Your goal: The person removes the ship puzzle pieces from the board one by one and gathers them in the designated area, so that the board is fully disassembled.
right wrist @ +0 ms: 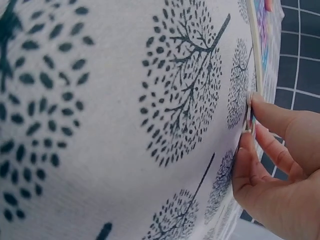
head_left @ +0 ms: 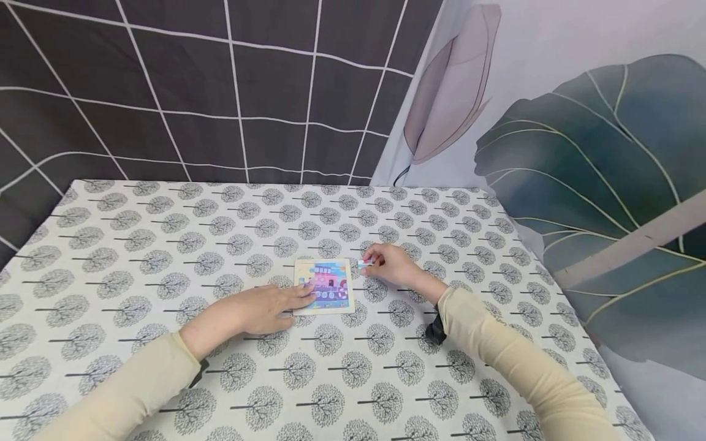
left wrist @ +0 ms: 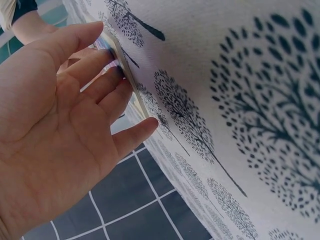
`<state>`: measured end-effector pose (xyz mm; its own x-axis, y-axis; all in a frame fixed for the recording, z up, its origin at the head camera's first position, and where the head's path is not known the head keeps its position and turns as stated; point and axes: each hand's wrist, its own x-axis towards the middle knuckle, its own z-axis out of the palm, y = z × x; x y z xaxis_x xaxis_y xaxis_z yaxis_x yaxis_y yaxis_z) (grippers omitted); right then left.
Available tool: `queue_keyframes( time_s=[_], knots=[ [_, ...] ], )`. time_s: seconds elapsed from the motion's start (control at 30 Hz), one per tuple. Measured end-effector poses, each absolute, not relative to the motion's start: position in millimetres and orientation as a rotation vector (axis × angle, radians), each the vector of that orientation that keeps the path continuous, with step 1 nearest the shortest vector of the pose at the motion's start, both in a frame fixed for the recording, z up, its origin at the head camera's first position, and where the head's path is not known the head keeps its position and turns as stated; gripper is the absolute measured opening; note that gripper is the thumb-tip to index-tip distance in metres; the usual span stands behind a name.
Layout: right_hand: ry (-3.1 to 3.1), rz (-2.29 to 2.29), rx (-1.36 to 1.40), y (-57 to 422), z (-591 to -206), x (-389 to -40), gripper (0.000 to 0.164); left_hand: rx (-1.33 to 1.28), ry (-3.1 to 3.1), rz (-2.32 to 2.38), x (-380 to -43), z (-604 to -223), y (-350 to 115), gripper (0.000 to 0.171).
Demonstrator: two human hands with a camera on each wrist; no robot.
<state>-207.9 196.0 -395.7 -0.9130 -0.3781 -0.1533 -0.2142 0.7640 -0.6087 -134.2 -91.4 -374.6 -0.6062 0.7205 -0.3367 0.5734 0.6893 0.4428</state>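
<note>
A small square picture puzzle [head_left: 333,283] with a pale wooden border lies flat on the table, showing a pink and purple ship. My left hand [head_left: 263,309] rests its extended fingertips on the puzzle's left side and covers part of the picture. In the left wrist view the fingers reach over the board's pale edge [left wrist: 131,75]. Just right of the board, my right hand [head_left: 393,264] pinches a small puzzle piece [head_left: 364,264] between thumb and fingers. Seen from the right wrist, this piece [right wrist: 249,114] is thin and mostly hidden by the fingertips.
A white cloth [head_left: 331,392] printed with grey trees covers the table. Behind it hangs a dark curtain [head_left: 193,79] with a white grid, and a leaf-patterned drape [head_left: 607,184] hangs at the right. A black strap [head_left: 436,331] sits at the right wrist.
</note>
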Motion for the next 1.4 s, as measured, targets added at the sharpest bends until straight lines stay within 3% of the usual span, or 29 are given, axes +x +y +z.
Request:
queue_keyframes(
  time_s=[0.43,0.97,1.4],
  knots=[
    [2.572,-0.834,-0.56,205.0,-392.5,-213.8,0.032,0.975,2.417,0.399,-132.8,-372.4,-88.0,0.052],
    [2.549,-1.203,-0.305,205.8,-391.6,-215.9,0.041,0.965,2.4,0.428,-134.4,-374.5,-90.7,0.052],
    [2.579,-1.057,-0.587,164.8,-380.1,-227.0,0.035,1.042,2.464,0.452,-136.5,-375.7,-89.1,0.044]
  ],
)
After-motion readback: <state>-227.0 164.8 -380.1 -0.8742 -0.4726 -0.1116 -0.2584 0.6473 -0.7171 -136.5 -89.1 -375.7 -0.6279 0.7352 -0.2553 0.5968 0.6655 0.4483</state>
